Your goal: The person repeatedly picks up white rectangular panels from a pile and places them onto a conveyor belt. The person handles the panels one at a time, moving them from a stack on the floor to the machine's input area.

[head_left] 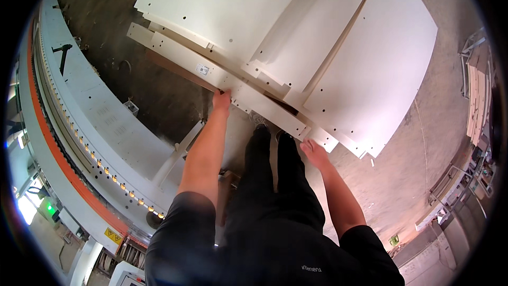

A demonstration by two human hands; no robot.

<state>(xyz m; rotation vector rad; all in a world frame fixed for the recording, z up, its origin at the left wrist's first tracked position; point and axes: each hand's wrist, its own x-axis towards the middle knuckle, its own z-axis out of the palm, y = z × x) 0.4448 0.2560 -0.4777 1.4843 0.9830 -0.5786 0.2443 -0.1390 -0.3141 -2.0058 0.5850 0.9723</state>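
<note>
A long narrow white board [211,78], with drilled holes and a small label, lies slantwise along the near side of a stack of white panels [338,32]. My left hand [221,100] is closed on the near edge of this board, its fingertips partly hidden by it. At the board's right end, my right hand [314,153] has its fingers stretched out beside the corner, and I cannot tell whether they touch it. The stacked panels are of different widths, have small round holes, and overlap unevenly.
A long grey machine [114,116] with an orange strip [55,151] and a row of small rollers curves along the left. Racks with stacked boards [478,92] stand at the far right. Concrete floor [402,143] shows right of the stack. My legs are just below the board.
</note>
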